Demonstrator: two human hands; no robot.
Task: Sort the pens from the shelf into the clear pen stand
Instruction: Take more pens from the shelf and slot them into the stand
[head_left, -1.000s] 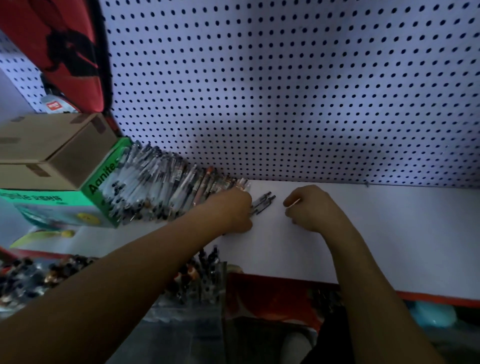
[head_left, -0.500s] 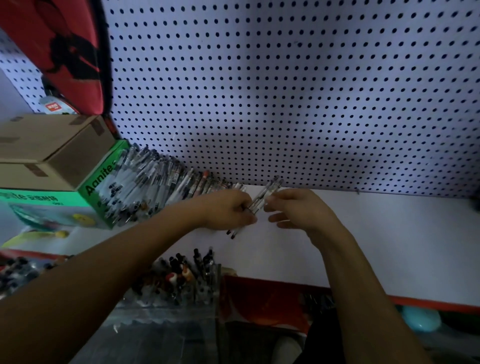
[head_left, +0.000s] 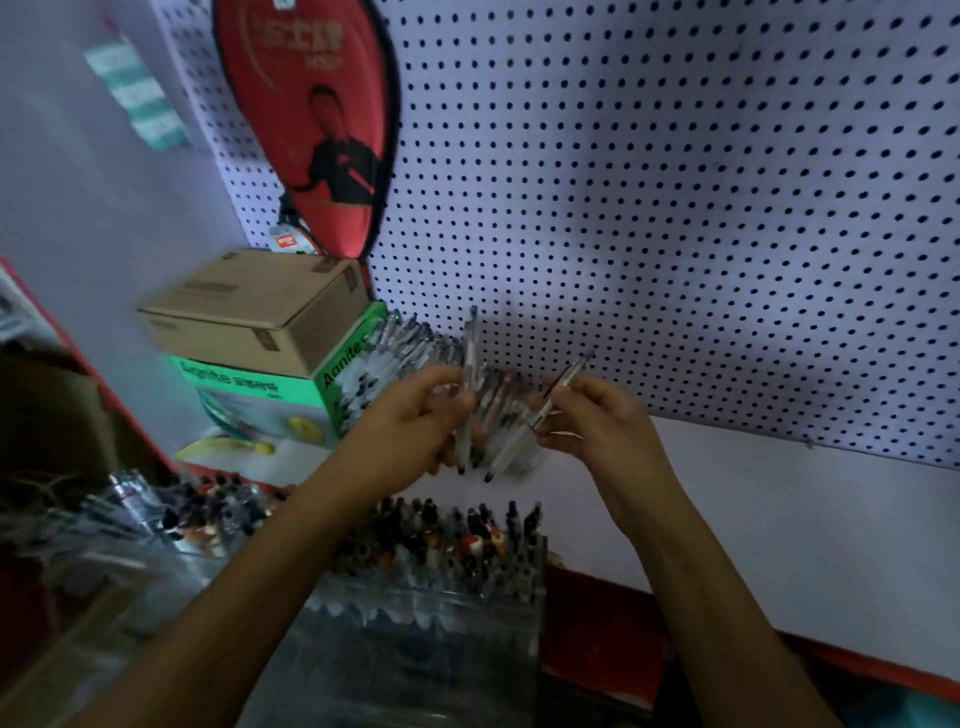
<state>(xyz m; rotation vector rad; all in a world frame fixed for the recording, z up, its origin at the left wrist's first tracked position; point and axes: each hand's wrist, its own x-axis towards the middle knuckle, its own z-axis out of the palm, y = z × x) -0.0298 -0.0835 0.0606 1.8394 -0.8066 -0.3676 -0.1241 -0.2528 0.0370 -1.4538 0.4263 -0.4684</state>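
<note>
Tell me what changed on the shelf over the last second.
Both hands rose off the white shelf: the left hand now grips a few pens, the right hand pinches one pen, above the clear pen stand. The pen pile against the green box stayed put.

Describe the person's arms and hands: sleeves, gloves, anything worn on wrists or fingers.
Both forearms are bare right to the bottom edge of the picture; no sleeve shows. The left hand and right hand wear no gloves. No watch, band or ring is visible, though the picture is dim and blurred.
</note>
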